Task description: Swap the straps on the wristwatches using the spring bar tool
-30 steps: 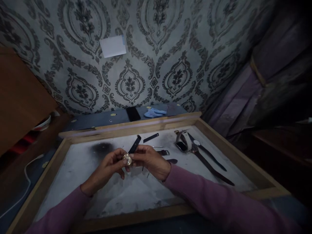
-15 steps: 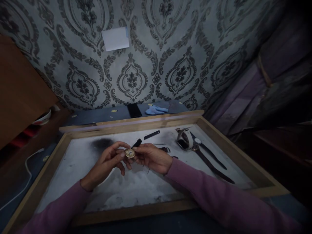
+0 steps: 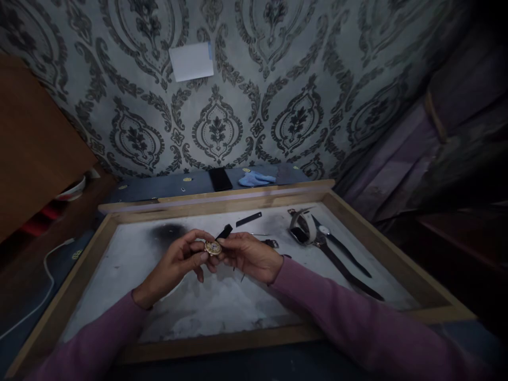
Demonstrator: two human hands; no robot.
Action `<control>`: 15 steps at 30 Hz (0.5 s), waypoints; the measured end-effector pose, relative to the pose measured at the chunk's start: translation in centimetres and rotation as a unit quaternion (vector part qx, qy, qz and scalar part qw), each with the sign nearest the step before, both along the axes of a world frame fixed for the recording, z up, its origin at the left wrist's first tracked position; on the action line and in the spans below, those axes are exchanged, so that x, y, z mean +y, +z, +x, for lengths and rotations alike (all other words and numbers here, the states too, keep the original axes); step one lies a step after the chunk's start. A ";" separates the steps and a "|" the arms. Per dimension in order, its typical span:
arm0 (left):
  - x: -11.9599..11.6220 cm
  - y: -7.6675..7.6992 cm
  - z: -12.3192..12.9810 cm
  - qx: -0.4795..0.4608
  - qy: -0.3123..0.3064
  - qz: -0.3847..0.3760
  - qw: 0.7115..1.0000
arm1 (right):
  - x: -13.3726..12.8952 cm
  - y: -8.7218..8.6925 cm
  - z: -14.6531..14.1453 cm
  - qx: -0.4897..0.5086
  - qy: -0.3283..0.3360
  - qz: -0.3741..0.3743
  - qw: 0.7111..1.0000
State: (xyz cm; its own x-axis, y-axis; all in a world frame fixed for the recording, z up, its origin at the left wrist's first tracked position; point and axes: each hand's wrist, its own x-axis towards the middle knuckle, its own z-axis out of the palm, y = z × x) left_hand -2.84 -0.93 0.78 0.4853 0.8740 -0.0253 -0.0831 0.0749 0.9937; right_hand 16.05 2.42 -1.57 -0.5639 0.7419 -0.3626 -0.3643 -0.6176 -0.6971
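A round gold-rimmed watch (image 3: 213,248) is held between both hands over a white-bottomed wooden tray. My left hand (image 3: 180,262) grips its left side with thumb and fingers. On its right side, my right hand (image 3: 250,255) pinches the watch near a short black strap piece (image 3: 224,232) that points up and away. The fingertips partly hide the watch's edges. Just beyond the hands lies a dark flat strip (image 3: 248,219). A black strap with a buckle (image 3: 270,243) shows beside my right hand, partly covered by it.
Several watches, among them one with a pale strap (image 3: 310,227) and one with a long dark strap (image 3: 349,274), lie at the tray's right. Behind the wooden rim (image 3: 222,198) are a black phone (image 3: 220,179) and a blue cloth (image 3: 256,179). A white cable (image 3: 50,275) runs at left.
The view has shifted slightly. Both hands keep hold of the watch, and the left fingers have closed in a little around its left side.
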 end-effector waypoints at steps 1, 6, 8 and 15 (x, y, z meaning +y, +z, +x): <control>0.0 0.0 0.0 -0.001 -0.001 0.000 1.000 | 0.0 0.0 0.0 0.001 0.001 0.000 1.000; 0.1 0.1 0.2 -0.006 -0.006 0.000 1.000 | 0.0 -0.3 0.0 0.011 0.019 -0.005 1.000; 0.0 0.1 0.2 -0.005 -0.012 0.003 1.000 | -0.1 -0.4 0.0 0.014 0.031 -0.005 0.999; -0.5 0.6 0.2 -0.002 -0.018 0.012 1.000 | -0.2 -0.6 -0.1 0.022 0.053 0.010 0.998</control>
State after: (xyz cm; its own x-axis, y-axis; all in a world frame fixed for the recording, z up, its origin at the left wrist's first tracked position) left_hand -2.60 -1.40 1.34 0.5171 0.8559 -0.0035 -0.0843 0.0550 0.9949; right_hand 15.92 2.19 -2.18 -0.6547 0.6842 -0.3212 -0.3288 -0.6404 -0.6941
